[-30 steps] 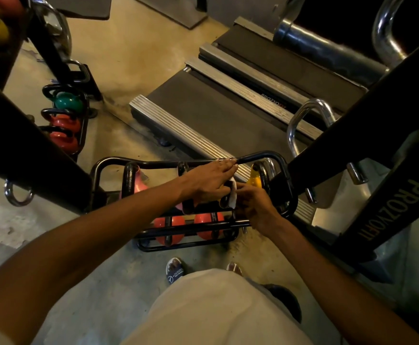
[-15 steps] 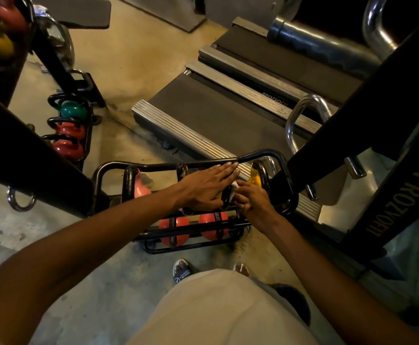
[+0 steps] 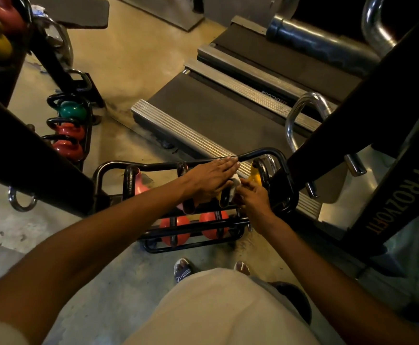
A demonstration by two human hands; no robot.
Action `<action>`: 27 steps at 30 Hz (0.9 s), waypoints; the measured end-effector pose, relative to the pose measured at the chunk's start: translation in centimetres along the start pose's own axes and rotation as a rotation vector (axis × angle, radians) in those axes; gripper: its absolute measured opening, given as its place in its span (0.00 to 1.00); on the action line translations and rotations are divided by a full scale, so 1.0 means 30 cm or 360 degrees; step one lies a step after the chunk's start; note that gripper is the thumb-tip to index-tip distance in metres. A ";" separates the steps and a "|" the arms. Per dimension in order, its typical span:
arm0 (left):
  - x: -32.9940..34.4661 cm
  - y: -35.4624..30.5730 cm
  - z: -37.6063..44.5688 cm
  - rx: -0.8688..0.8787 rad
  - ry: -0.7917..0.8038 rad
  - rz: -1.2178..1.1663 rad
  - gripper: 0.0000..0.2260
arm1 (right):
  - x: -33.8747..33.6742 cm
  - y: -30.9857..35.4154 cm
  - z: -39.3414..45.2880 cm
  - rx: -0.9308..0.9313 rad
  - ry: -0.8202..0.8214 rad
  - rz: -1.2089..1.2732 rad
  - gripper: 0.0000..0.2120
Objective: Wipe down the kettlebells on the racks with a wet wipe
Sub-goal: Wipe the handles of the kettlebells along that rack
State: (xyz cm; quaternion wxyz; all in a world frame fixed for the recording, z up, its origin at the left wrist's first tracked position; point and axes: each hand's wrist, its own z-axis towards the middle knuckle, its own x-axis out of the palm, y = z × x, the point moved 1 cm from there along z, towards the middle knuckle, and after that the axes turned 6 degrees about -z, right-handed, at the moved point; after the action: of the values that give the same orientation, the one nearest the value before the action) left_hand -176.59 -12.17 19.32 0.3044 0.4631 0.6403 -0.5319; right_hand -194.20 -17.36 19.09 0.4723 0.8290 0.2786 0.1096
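Nearest the camera, both arms are reaching down to a low black rack [image 3: 118,168] standing on the floor. The right hand [image 3: 252,197] is pinching a white wet wipe [image 3: 235,183] in a narrow grip and is working it against the dark handle of a kettlebell on the rack's upper tier; which kettlebell that handle belongs to is hard to tell, since the hands are covering it. The left hand [image 3: 209,179] is lying flat with straight fingers across the top, steadying things rather than gripping.

Below them, two red kettlebells [image 3: 174,229] are sitting on the lower tier, with a pink kettlebell [image 3: 140,186] to the left and a yellow kettlebell [image 3: 255,174] just beyond the wipe. None is showing wetness or shine, so which are already done cannot be read.

Farther off, a second rack [image 3: 89,130] is holding a green kettlebell [image 3: 72,111] and more red ones, well apart from the hands. Judging by that, the job is looking only partly done, with much still left.
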 end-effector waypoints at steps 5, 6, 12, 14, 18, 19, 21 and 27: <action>-0.012 -0.010 0.006 -0.0056 -0.0008 -0.0056 0.29 | -0.020 0.035 0.010 0.0106 0.0094 -0.0155 0.12; -0.008 -0.008 0.005 -0.0057 -0.0022 -0.0074 0.29 | -0.026 0.042 0.017 0.0088 0.0046 -0.0097 0.14; -0.036 -0.007 -0.001 -0.0119 -0.0010 -0.0233 0.28 | -0.014 -0.088 -0.044 -0.0514 -0.0148 -0.0491 0.14; -0.051 -0.006 0.006 -0.0102 0.0015 -0.0275 0.28 | -0.029 -0.112 -0.057 -0.0554 -0.0213 -0.0684 0.12; -0.045 0.002 0.000 -0.0135 0.0018 -0.0290 0.28 | -0.085 -0.117 -0.080 -0.0567 -0.0077 -0.0935 0.11; -0.043 -0.003 -0.005 -0.0145 0.0013 -0.0294 0.28 | -0.100 -0.115 -0.084 -0.0575 -0.0086 -0.0954 0.12; -0.044 -0.017 -0.016 -0.0166 0.0000 -0.0306 0.27 | -0.120 -0.098 -0.081 -0.0577 -0.0130 -0.0954 0.14; -0.048 -0.023 -0.018 -0.0208 0.0014 -0.0321 0.27 | -0.056 -0.023 -0.111 -0.0722 -0.0246 -0.0959 0.09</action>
State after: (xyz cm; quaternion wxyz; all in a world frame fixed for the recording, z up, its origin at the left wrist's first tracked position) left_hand -176.62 -12.04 21.02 0.2761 0.3778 0.7182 -0.5151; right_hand -197.32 -15.62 20.40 0.6744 0.5902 0.4420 -0.0380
